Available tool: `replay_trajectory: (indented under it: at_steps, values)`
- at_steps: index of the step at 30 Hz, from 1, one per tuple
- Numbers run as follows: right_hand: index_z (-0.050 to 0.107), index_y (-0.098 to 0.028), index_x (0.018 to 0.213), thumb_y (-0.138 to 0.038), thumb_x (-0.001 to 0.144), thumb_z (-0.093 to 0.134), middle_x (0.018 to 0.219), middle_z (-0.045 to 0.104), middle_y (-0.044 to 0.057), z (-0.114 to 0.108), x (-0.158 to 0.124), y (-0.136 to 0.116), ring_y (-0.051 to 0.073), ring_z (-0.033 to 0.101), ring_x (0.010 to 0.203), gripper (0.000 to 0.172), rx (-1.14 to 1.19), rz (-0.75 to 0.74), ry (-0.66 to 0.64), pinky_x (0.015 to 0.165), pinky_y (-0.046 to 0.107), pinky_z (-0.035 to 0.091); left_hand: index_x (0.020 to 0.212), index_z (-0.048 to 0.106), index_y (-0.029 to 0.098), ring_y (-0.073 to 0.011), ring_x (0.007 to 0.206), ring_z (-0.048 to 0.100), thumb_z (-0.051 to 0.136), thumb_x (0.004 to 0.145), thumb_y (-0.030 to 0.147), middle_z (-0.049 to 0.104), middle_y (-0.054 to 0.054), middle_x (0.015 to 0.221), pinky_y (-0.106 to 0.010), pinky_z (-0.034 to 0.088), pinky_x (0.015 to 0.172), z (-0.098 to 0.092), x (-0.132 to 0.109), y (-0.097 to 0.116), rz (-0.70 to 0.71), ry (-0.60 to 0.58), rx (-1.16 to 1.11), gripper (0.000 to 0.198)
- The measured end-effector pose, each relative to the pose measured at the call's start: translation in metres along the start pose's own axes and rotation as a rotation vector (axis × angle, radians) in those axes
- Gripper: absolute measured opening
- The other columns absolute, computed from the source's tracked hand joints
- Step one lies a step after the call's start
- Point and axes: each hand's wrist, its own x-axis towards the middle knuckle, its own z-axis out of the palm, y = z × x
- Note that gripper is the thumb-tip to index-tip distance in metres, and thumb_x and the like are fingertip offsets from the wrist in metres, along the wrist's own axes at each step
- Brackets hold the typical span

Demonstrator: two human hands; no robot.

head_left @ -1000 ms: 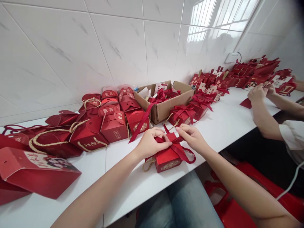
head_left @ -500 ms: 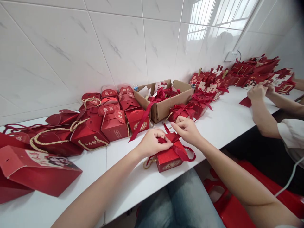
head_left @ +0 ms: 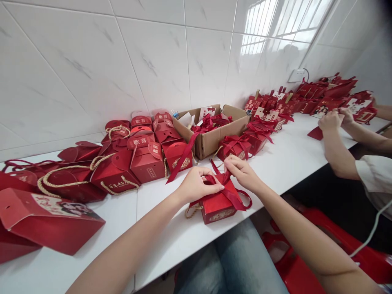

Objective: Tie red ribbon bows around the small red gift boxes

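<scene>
A small red gift box (head_left: 218,206) with a gold pattern on its front rests near the table's front edge. Dark red ribbon (head_left: 233,199) crosses its top, with a loop hanging over the right side. My left hand (head_left: 200,184) pinches a fold of this ribbon between thumb and fingers at the box's top left. On the upper right, my right hand (head_left: 241,171) has its fingertips closed on another part of the ribbon, just above the box. A gold cord handle (head_left: 193,210) sticks out at the box's left. The fingers partly cover where the ribbon crosses.
Red boxes (head_left: 147,157) with rope handles crowd the left and back. A cardboard carton (head_left: 211,143) holds loose ribbon. Ribboned boxes (head_left: 235,146) stand to its right. Another person's hands (head_left: 332,120) work at the far right. The table's front edge is close to my legs.
My right hand has moved slightly down and closer to the ribbon's crossing, drawing ribbon with it. My left hand keeps its pinch and the box stays in place.
</scene>
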Motion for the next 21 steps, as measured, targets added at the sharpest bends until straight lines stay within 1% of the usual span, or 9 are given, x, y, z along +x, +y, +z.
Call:
replay_trajectory:
  at_steps: [2, 4, 6, 8, 9, 11, 12, 16, 21]
  values:
    - [0.06, -0.02, 0.099, -0.06, 0.09, 0.035, 0.102, 0.057, 0.007, -0.01, -0.011, 0.007, 0.016, 0.055, 0.087, 0.048, 0.122, 0.017, -0.112, 0.08, 0.031, 0.044, 0.061, 0.062, 0.014, -0.0107, 0.056, 0.049, 0.074, 0.063, 0.036, 0.057, 0.001, 0.058, -0.024, 0.039, 0.056, -0.001, 0.0, 0.0, -0.025, 0.001, -0.048, 0.025]
    - [0.046, -0.026, 0.128, -0.07, 0.083, 0.037, 0.128, 0.05, 0.01, -0.02, -0.023, 0.015, 0.022, 0.052, 0.111, 0.063, 0.233, -0.004, -0.225, 0.094, 0.037, 0.043, 0.059, 0.061, 0.015, -0.0111, 0.057, 0.049, 0.071, 0.067, 0.041, 0.058, 0.001, 0.058, -0.025, 0.039, 0.058, -0.003, 0.001, 0.0, -0.024, 0.0, -0.111, 0.029]
    - [0.028, -0.029, 0.142, -0.079, 0.065, 0.051, 0.144, 0.035, 0.012, -0.025, -0.036, 0.021, 0.027, 0.04, 0.129, 0.094, 0.289, -0.043, -0.34, 0.106, 0.043, 0.034, 0.058, 0.062, 0.015, -0.0143, 0.066, 0.054, 0.066, 0.071, 0.045, 0.063, -0.002, 0.067, -0.027, 0.042, 0.064, -0.005, 0.002, 0.001, -0.005, 0.0, -0.196, 0.032]
    - [0.011, -0.029, 0.148, -0.074, 0.051, 0.067, 0.151, 0.023, 0.013, -0.023, -0.048, 0.024, 0.03, 0.028, 0.138, 0.121, 0.266, -0.039, -0.426, 0.112, 0.047, 0.025, 0.064, 0.066, 0.016, -0.0179, 0.075, 0.058, 0.063, 0.073, 0.047, 0.067, -0.005, 0.079, -0.03, 0.044, 0.072, -0.006, 0.003, 0.001, 0.0, -0.002, -0.276, 0.032]
    - [0.004, -0.028, 0.149, -0.068, 0.05, 0.073, 0.152, 0.02, 0.014, -0.019, -0.052, 0.023, 0.031, 0.025, 0.139, 0.128, 0.234, -0.021, -0.441, 0.113, 0.047, 0.023, 0.068, 0.068, 0.016, -0.0189, 0.077, 0.059, 0.061, 0.074, 0.048, 0.067, -0.005, 0.081, -0.031, 0.044, 0.074, -0.007, 0.003, 0.0, -0.01, -0.005, -0.301, 0.034]
    - [0.0, -0.024, 0.149, -0.055, 0.056, 0.079, 0.152, 0.022, 0.016, -0.009, -0.059, 0.021, 0.029, 0.026, 0.14, 0.126, 0.167, 0.022, -0.417, 0.113, 0.046, 0.024, 0.071, 0.067, 0.016, -0.0191, 0.077, 0.059, 0.058, 0.075, 0.051, 0.067, -0.005, 0.08, -0.031, 0.044, 0.076, -0.007, 0.005, -0.003, -0.013, 0.009, -0.328, 0.037]
    - [0.004, -0.022, 0.149, -0.05, 0.06, 0.079, 0.15, 0.026, 0.017, -0.003, -0.06, 0.019, 0.029, 0.029, 0.139, 0.12, 0.146, 0.035, -0.392, 0.113, 0.045, 0.027, 0.073, 0.065, 0.016, -0.0186, 0.078, 0.059, 0.056, 0.077, 0.052, 0.067, -0.005, 0.081, -0.031, 0.044, 0.076, -0.007, 0.007, -0.006, -0.006, 0.035, -0.337, 0.037]
    - [0.031, -0.02, 0.141, -0.04, 0.062, 0.08, 0.141, 0.041, 0.016, 0.008, -0.064, 0.012, 0.029, 0.044, 0.128, 0.095, 0.137, 0.031, -0.297, 0.107, 0.042, 0.038, 0.084, 0.056, 0.019, -0.0161, 0.084, 0.058, 0.049, 0.083, 0.05, 0.066, -0.003, 0.093, -0.028, 0.04, 0.074, -0.006, 0.015, -0.032, 0.02, 0.23, -0.362, 0.031]
    - [0.037, -0.02, 0.136, -0.048, 0.058, 0.08, 0.134, 0.048, 0.017, -0.014, -0.083, 0.022, 0.032, 0.048, 0.124, 0.093, 0.072, 0.012, -0.096, 0.106, 0.046, 0.039, 0.082, 0.05, 0.019, -0.0145, 0.076, 0.056, 0.053, 0.08, 0.047, 0.062, -0.002, 0.081, -0.026, 0.039, 0.068, -0.004, 0.021, -0.066, -0.043, 0.386, -0.346, 0.028]
